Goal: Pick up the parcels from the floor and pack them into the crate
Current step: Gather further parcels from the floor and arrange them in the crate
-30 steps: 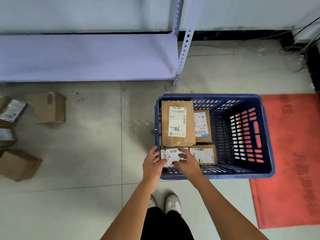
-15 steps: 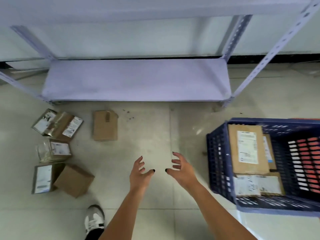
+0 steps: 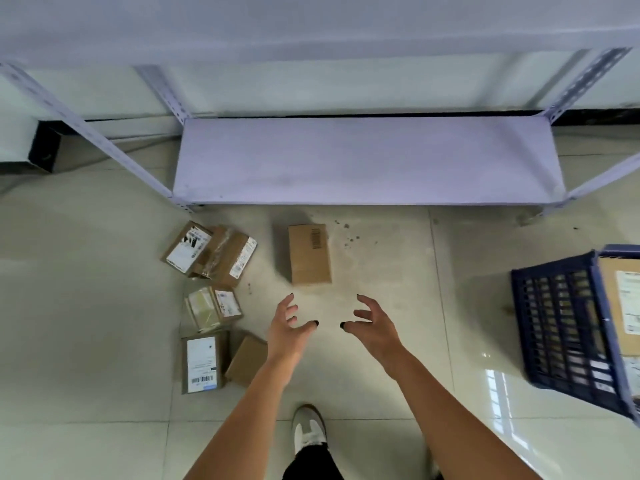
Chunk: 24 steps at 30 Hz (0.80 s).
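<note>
A plain brown parcel lies on the floor just beyond my hands. My left hand and my right hand hover side by side above the floor, fingers spread, holding nothing. To the left lie several more parcels: a labelled one, a taped one, a clear-wrapped one, a white-labelled box and a plain box. The blue crate stands at the right edge with a parcel inside, mostly cut off.
A lilac metal shelf stands low ahead, its slotted posts reaching the floor at left and right. My white shoe is planted below the hands. A dark box sits at the wall, far left.
My hands left the parcel in the crate and swung left, empty. The view turned left, so the crate slid to the right edge and the floor parcels came into the middle.
</note>
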Each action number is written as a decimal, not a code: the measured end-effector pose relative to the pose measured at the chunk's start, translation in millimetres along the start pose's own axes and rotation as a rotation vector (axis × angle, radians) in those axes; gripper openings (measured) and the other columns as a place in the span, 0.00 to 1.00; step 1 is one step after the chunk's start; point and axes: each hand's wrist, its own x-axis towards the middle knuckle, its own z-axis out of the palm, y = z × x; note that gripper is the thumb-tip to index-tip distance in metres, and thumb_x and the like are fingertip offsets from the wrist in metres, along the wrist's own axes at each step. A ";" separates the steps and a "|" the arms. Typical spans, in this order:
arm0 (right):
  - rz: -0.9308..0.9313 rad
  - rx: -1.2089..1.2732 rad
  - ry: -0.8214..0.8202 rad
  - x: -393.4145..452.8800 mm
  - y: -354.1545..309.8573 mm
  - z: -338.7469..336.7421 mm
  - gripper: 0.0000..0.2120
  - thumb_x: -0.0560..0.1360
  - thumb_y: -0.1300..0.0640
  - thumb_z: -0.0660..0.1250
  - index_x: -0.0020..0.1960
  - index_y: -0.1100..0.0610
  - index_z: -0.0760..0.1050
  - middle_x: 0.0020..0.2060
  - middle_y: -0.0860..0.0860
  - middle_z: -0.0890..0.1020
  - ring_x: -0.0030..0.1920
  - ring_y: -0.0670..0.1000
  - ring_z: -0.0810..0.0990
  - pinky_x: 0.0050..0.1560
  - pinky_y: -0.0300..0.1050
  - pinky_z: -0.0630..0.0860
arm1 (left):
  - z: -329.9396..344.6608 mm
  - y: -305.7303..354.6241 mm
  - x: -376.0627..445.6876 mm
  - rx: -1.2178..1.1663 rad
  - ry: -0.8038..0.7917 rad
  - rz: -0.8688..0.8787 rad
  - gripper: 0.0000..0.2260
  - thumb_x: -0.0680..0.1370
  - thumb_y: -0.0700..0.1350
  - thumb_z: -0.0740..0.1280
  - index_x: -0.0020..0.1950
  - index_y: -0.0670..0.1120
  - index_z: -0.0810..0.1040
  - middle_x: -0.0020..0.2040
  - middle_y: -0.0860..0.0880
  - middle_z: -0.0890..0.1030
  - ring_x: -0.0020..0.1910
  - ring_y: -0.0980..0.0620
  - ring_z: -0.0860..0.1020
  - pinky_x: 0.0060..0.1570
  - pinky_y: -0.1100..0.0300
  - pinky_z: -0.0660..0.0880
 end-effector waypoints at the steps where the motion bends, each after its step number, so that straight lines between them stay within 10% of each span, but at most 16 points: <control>1: 0.003 -0.001 0.000 3.6 -0.8 7.4 0.30 0.72 0.59 0.70 0.70 0.48 0.64 0.63 0.52 0.73 0.61 0.53 0.75 0.52 0.40 0.68 | -4.9 -0.8 5.4 -0.003 -0.005 0.000 0.29 0.73 0.36 0.70 0.71 0.49 0.64 0.68 0.44 0.71 0.66 0.46 0.71 0.59 0.58 0.69; 24: -0.004 -0.212 0.053 272.6 47.3 68.5 0.38 0.70 0.54 0.69 0.76 0.52 0.55 0.71 0.54 0.66 0.69 0.55 0.67 0.58 0.43 0.66 | 22.4 -106.7 270.1 0.107 -0.011 0.039 0.36 0.66 0.38 0.74 0.72 0.43 0.64 0.60 0.46 0.76 0.64 0.46 0.73 0.64 0.54 0.69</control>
